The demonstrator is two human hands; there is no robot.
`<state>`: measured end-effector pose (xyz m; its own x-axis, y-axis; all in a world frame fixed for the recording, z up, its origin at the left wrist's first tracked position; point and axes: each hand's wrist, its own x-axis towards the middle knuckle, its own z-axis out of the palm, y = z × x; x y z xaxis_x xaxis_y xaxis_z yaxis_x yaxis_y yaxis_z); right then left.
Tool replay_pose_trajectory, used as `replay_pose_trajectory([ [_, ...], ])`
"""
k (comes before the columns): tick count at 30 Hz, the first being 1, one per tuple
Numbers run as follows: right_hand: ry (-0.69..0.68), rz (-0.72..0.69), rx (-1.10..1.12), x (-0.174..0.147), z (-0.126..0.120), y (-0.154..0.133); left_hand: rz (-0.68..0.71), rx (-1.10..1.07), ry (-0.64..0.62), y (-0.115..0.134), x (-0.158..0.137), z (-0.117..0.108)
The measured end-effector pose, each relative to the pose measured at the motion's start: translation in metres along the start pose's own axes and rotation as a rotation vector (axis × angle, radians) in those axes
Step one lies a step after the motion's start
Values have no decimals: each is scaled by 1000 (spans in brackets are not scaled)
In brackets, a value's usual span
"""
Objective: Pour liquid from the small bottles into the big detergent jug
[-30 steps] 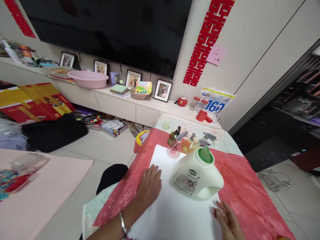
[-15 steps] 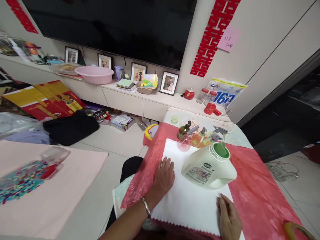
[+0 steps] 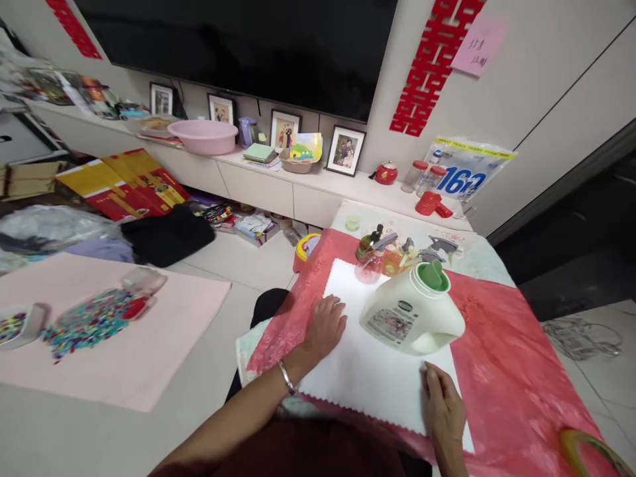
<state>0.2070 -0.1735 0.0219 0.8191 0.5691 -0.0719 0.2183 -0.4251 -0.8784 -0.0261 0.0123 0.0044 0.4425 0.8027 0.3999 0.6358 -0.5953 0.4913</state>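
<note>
A pale green detergent jug (image 3: 412, 311) stands upright on a white scallop-edged mat (image 3: 365, 377). Its mouth shows a green pouring spout (image 3: 433, 273); no cap sits over it. My left hand (image 3: 325, 324) lies flat at the mat's left edge, apart from the jug, fingers stretched out. On the near right part of the mat rests my right hand (image 3: 444, 404), its fingers curled and thumb against the index finger; whether something small is pinched there cannot be made out. Behind the jug are a pink spray bottle (image 3: 369, 266), a green bottle (image 3: 365, 246) and an orange bottle (image 3: 392, 263).
Red plastic sheeting (image 3: 507, 358) covers the table. A tape roll (image 3: 571, 440) lies at its near right corner. On the left, a pink board (image 3: 163, 331) carries scattered colourful beads (image 3: 94, 321) and a white container (image 3: 22, 328). Behind stands a long cabinet (image 3: 258, 192).
The camera view has shifted, bringing the white bead container into sight at left. My right hand's fingers have drawn together. The jug and my left hand keep their places on the mat.
</note>
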Motion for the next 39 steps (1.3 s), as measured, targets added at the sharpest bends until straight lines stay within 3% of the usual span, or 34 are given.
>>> replay_pose_trajectory([
  [2, -35, -18, 58, -8, 5, -9, 1, -88, 3, 10, -8, -9],
  [4, -112, -62, 121, -20, 17, -22, -28, -319, 13, 25, -17, -18],
  [8, -366, -158, 222, -47, 49, -52, -287, -736, -94, 56, -31, -34],
  [11, -550, -221, 260, -61, 66, -75, -475, -918, -184, 71, -31, -47],
  [13, -619, -249, 269, -66, 70, -88, -527, -980, -196, 75, -29, -55],
  [17, -621, -266, 255, -66, 76, -99, -545, -958, -165, 73, -25, -62],
  [25, -575, -163, 172, -59, 107, -78, -653, -800, -206, 51, -30, -30],
  [39, -552, -168, 196, -59, 113, -67, -619, -748, -228, 49, -33, -27],
])
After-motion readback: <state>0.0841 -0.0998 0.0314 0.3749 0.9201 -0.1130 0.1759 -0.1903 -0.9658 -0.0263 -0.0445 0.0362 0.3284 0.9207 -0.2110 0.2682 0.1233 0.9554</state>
